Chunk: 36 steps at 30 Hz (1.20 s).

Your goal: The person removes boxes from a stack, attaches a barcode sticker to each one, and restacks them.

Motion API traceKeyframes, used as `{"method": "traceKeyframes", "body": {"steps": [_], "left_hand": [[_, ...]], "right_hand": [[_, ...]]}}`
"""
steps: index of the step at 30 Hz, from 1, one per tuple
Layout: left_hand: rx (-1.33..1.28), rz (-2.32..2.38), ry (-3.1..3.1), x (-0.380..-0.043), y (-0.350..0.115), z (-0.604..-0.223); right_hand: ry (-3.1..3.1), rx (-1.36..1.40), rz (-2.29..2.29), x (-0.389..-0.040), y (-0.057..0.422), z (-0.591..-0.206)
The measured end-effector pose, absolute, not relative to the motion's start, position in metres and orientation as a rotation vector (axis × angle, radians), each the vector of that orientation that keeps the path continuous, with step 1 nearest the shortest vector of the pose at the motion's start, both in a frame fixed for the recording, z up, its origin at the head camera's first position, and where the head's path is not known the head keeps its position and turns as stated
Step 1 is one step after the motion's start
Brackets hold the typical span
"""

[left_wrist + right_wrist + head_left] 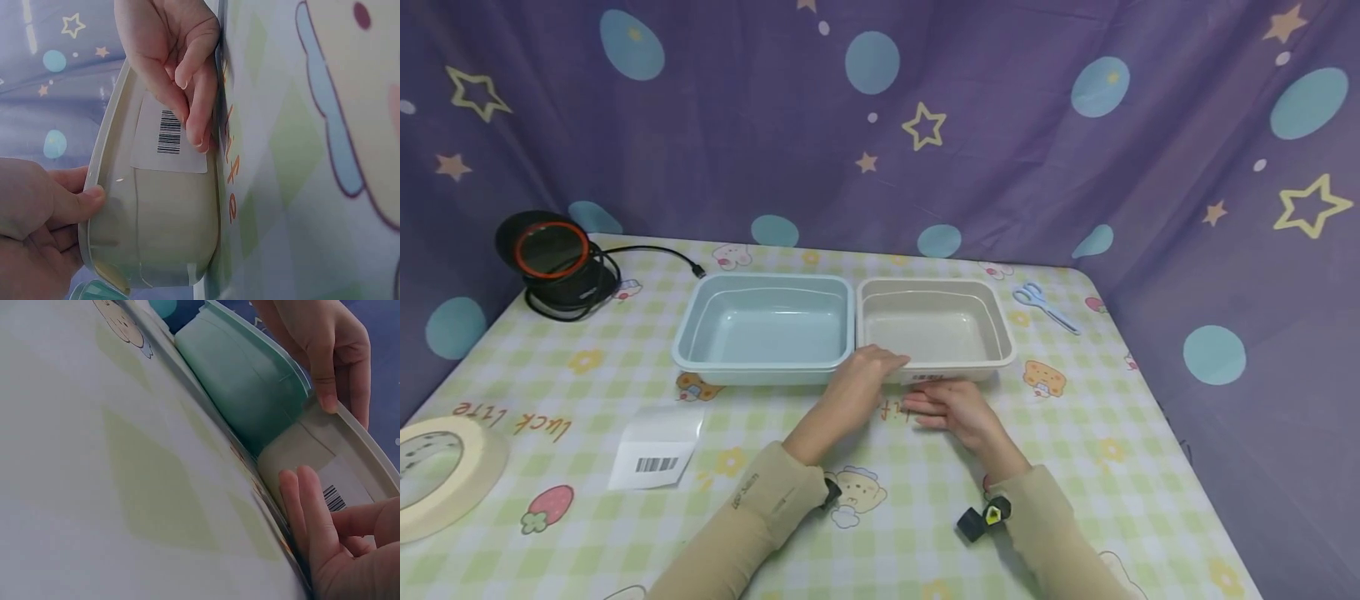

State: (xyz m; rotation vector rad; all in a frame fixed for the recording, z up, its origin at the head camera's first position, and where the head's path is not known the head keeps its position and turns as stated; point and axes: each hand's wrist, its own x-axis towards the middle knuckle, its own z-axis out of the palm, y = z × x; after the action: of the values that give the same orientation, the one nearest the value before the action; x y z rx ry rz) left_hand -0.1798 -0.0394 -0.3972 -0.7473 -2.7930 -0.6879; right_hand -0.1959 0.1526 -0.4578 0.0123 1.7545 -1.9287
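Note:
A beige plastic tray (932, 325) stands on the table, its left side against a light blue tray (775, 329). My left hand (857, 379) pinches the beige tray's front rim near its left corner, thumb outside and fingers over the edge, as the left wrist view shows. On that tray's front wall is a white barcode label (169, 132). My right hand (958, 412) is at the label, its fingers (312, 503) extended and pressing on the label's lower part, which they partly hide.
A second barcode label on a backing sheet (651, 458) lies at the front left, beside a roll of masking tape (478, 479). Blue scissors (1048, 308) lie right of the trays. A black device with an orange ring (553, 262) and a cable (655, 248) occupies the back left.

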Motion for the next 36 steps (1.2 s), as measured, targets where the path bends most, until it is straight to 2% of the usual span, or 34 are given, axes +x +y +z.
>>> {"method": "traceKeyframes", "body": {"steps": [22,36], "left_hand": [[-0.781,-0.629,-2.774,-0.182,-0.04,-0.398],[-0.747,-0.779,-2.8,-0.182,-0.043,-0.398]], "right_hand": [[1.697,-0.008,-1.95,-0.193,0.13,-0.457],[1.665,-0.263,-1.764,-0.185,0.148,-0.46]]}}
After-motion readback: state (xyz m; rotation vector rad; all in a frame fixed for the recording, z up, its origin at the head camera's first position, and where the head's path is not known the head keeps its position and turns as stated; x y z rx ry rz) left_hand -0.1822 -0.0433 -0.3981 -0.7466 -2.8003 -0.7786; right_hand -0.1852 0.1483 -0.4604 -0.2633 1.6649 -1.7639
